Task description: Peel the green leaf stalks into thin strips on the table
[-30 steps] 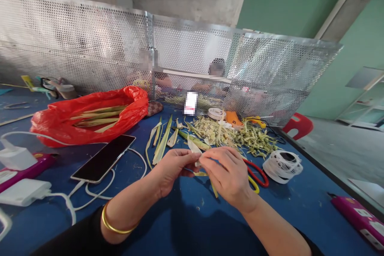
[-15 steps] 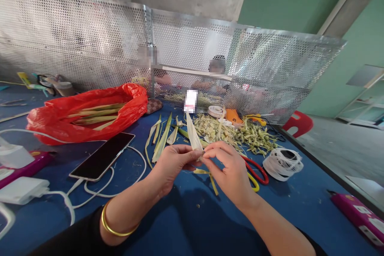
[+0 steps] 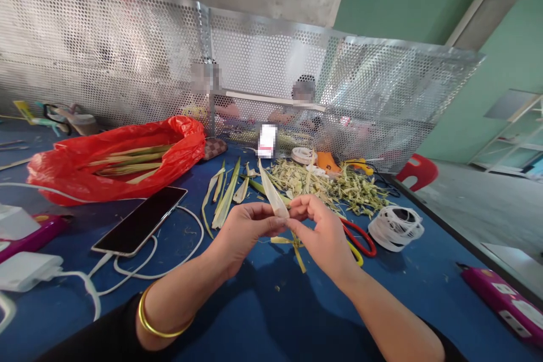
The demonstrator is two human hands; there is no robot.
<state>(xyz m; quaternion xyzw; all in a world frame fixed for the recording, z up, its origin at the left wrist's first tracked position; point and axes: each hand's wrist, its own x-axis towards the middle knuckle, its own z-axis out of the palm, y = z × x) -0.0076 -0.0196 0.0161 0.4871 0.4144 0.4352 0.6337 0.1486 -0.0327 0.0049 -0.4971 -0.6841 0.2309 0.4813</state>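
Observation:
Both my hands meet over the blue table (image 3: 271, 317). My left hand (image 3: 244, 232) and my right hand (image 3: 318, 232) are closed in a pinch on a pale leaf strip (image 3: 271, 195). The strip's pointed end stands up and away from me. Its thin yellow-green tail (image 3: 297, 249) hangs below my fingers. A gold bangle (image 3: 159, 322) sits on my left wrist. Red and yellow scissors (image 3: 360, 240) lie just right of my right hand.
A red plastic bag (image 3: 106, 164) holding long leaves lies at the left. A phone (image 3: 139, 220) on a white cable lies near it. Loose leaf blades (image 3: 224, 195), a heap of trimmings (image 3: 335, 184) and a white tape roll (image 3: 396, 226) surround my hands. People sit behind the perforated metal screen (image 3: 127, 62).
The leaf strip has swung up from lying short between my fingers to standing with its point upward. My hands have stayed together and drifted slightly up.

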